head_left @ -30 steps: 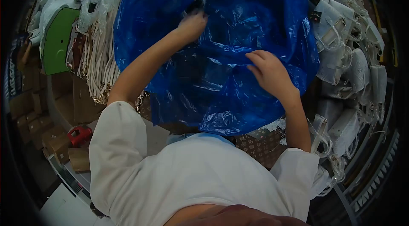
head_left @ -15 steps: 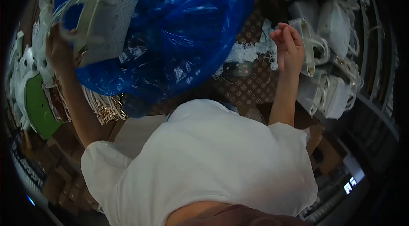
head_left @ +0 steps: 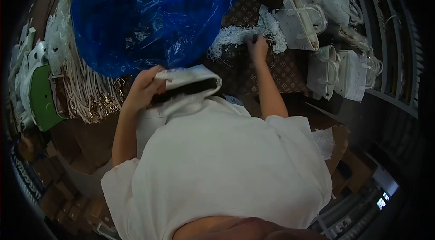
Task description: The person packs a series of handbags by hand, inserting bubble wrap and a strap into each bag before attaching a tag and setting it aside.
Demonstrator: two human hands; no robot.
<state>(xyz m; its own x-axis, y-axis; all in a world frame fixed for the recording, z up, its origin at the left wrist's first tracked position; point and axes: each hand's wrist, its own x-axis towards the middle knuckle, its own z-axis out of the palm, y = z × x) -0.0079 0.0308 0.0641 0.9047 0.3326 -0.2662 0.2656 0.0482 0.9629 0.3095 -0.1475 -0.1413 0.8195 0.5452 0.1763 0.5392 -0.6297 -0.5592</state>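
My left hand grips the rim of a white handbag, held close in front of my chest. The bag is tilted, its dark open mouth showing, and it is partly blurred. My right hand reaches down to a heap of white stringy tags on a brown patterned surface. Its fingers are bent together at the heap's edge; whatever lies between them is hidden.
A big blue plastic bag lies ahead. White handbags are piled at the right. White straps with gold clasps hang at the left, beside a green panel. Cardboard boxes stand at the lower left.
My left hand has brought the white handbag from the far left down to my chest and tipped it. My right hand has moved left and down onto the stringy tags. The view has shifted.
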